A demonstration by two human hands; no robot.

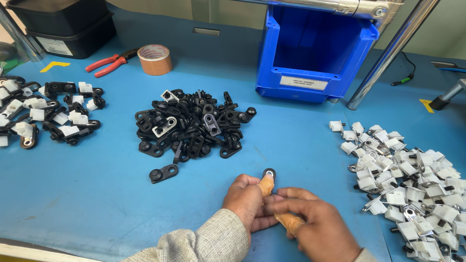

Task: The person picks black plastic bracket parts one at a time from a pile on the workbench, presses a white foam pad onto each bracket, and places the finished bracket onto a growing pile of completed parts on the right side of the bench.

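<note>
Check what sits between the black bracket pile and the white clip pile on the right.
Head view: only bare blue table lies between the black bracket pile and the white clip pile; both hands sit nearer the camera.

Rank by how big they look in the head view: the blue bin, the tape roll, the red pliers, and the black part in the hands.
1. Blue bin
2. Red pliers
3. Tape roll, close to the pliers, so unsure
4. Black part, held by the left hand, though nearest the camera

We pinch a small black bracket (269,175) between our left hand (246,201) and right hand (317,231). Black brackets (191,125) lie heaped ahead, white clips (414,186) to the right.
</note>
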